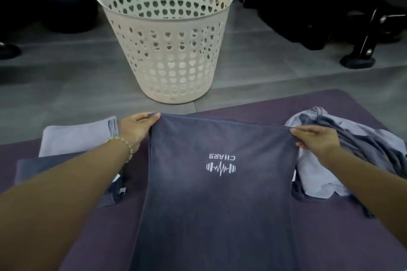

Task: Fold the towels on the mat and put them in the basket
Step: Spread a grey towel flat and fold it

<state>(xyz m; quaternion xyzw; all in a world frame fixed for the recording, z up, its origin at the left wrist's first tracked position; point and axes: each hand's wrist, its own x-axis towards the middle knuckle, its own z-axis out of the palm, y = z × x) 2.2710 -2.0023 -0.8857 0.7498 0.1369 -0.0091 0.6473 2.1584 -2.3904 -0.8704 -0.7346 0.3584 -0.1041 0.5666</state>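
One left grip (134, 126) and one right grip (317, 138) pinch one dark towel (215, 204); one basket (167, 50).

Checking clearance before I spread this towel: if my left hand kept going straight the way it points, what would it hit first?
Probably the white basket, low on its wall; the left hand, pinching a corner of the dark towel, aims forward-right across bare floor. Depth is unclear.

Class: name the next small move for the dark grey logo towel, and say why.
Probably fold the far edge toward the body: left hand and right hand pinch the far corners of the dark grey logo towel, unfolded on the purple mat.
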